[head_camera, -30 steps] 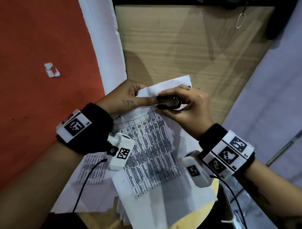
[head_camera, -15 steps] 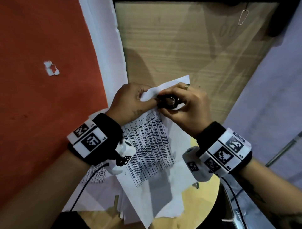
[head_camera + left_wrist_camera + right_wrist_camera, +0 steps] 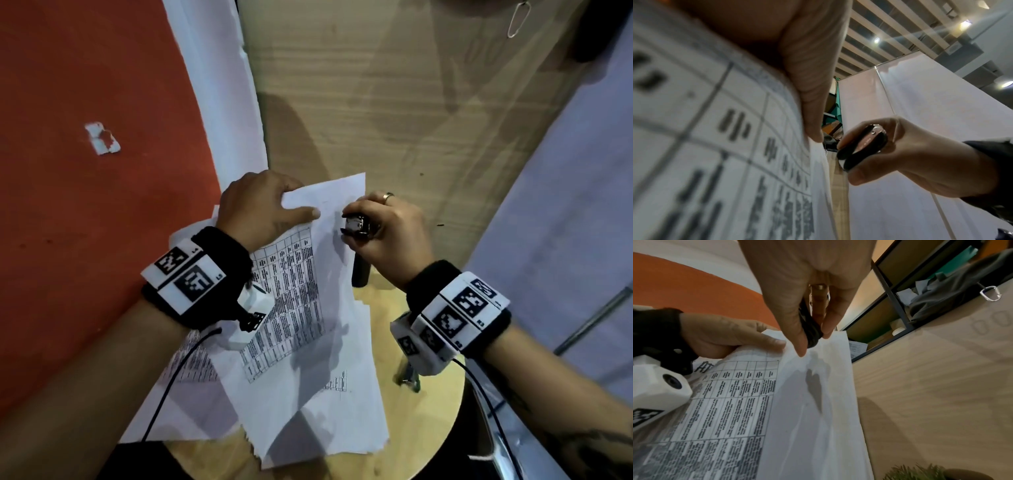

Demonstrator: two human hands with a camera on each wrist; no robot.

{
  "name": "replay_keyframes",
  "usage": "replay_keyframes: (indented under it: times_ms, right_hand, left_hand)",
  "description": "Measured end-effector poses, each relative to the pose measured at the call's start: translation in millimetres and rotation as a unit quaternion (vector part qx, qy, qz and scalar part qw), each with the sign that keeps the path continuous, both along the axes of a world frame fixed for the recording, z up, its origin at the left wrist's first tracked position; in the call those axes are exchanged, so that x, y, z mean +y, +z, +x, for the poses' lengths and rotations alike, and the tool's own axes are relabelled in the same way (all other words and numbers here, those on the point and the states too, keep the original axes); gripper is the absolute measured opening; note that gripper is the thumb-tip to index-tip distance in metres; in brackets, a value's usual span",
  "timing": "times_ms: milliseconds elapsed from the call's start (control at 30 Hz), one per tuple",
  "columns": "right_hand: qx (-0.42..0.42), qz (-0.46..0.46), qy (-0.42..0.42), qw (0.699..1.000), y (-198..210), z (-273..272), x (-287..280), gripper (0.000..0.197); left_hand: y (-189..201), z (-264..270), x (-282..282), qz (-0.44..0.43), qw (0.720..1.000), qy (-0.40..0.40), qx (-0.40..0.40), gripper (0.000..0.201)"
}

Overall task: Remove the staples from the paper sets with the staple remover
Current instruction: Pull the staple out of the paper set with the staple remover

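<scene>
While clutched: staple remover (image 3: pixel 358 224), right hand (image 3: pixel 390 236).

The right hand (image 3: pixel 383 233), gripping the staple remover (image 3: pixel 358 226), has pulled away to the right: a second ago the tool sat on the top edge of the paper set (image 3: pixel 308 308) right against the left thumb, and now it hangs just off the sheet's right edge, a gap between the two hands. The left hand (image 3: pixel 260 209) has shifted up and rightward in the frame, thumb pressed on the upper corner. The sheets now lie tilted more steeply, the lower pages fanned wider.
</scene>
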State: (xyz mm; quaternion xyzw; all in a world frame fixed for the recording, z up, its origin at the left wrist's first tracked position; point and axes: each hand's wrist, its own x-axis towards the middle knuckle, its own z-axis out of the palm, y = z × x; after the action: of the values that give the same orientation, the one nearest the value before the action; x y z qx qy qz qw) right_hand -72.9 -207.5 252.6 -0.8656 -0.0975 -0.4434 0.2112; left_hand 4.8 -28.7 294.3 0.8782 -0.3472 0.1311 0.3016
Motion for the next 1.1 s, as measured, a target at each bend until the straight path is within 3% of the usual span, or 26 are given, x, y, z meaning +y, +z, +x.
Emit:
replay_keyframes:
  times_ms: [333,467,567,733,867,1000,1100]
  right_hand:
    - [0.092,0.006,0.003,0.996,-13.8,21.4,-11.6,0.044]
    - [0.051,0.015,0.031,0.998,-11.7,19.0,-6.1,0.043]
    - [0.025,0.01,0.059,0.998,-10.6,19.3,0.4,0.042]
    - [-0.004,0.012,0.076,0.997,-9.2,21.4,4.3,0.041]
    - [-0.028,0.012,0.091,0.995,-6.3,19.1,4.3,0.04]
    - [-0.028,0.006,0.108,0.994,-2.6,16.5,3.2,0.036]
    - [-0.034,-0.011,0.11,0.993,1.1,13.2,3.0,0.034]
  left_hand:
    - [-16.0,26.5,-3.0,0.039,0.998,-0.011,0.047,0.022]
    - [-19.8,30.8,-5.1,0.009,0.997,-0.038,0.072,0.044]
    - [-19.8,28.0,-8.1,-0.015,0.994,-0.05,0.093,0.031]
    - [-16.6,21.5,-10.7,-0.056,0.991,-0.051,0.108,0.032]
    - [-11.2,16.0,-12.3,-0.092,0.984,-0.063,0.136,0.013]
    - [-8.4,12.6,-13.5,-0.12,0.979,-0.074,0.146,0.038]
    - [-6.7,9.9,-14.5,-0.128,0.977,-0.078,0.154,0.032]
